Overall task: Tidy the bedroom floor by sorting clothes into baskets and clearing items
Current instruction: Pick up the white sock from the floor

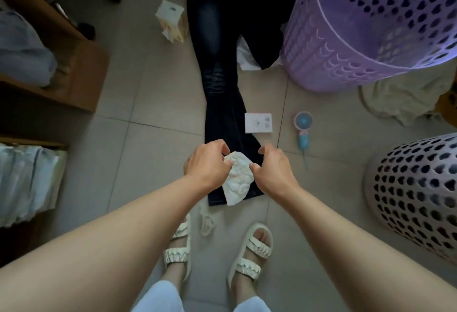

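Your left hand (210,160) and right hand (272,165) both pinch the top edge of the white sock (238,180) at centre frame, its long axis hanging toward the lower edge, with the grey basket (415,195) nearer your right hand.

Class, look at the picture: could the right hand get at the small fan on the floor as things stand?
Probably not yet: the right hand is pinching the white sock. The floor between it and the fan looks bare.
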A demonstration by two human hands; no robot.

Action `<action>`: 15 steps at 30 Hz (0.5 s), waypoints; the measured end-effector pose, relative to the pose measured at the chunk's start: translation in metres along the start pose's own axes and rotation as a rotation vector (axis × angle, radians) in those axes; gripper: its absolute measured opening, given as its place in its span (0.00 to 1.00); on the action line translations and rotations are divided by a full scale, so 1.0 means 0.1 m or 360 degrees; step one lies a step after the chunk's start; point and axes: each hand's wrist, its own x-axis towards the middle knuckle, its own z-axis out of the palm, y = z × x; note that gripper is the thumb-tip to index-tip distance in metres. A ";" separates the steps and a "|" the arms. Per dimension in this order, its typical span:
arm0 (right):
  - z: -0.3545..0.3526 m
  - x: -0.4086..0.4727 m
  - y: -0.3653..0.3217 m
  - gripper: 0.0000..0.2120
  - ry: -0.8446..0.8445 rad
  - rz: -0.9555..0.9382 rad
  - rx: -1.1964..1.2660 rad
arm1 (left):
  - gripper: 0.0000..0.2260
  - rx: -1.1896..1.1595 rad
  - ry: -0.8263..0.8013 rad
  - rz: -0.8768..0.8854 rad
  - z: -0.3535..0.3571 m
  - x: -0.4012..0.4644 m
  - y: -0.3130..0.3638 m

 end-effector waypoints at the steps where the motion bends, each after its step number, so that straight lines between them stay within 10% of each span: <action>1: 0.14 0.10 0.10 0.17 -0.0022 0.0003 -0.0036 | 0.09 0.0003 -0.0009 -0.0025 0.16 0.07 -0.09; 15: 1.86 1.33 1.09 0.35 -0.0077 0.0007 -0.0172 | 0.27 0.0067 -0.0147 -0.0144 1.91 1.19 -1.06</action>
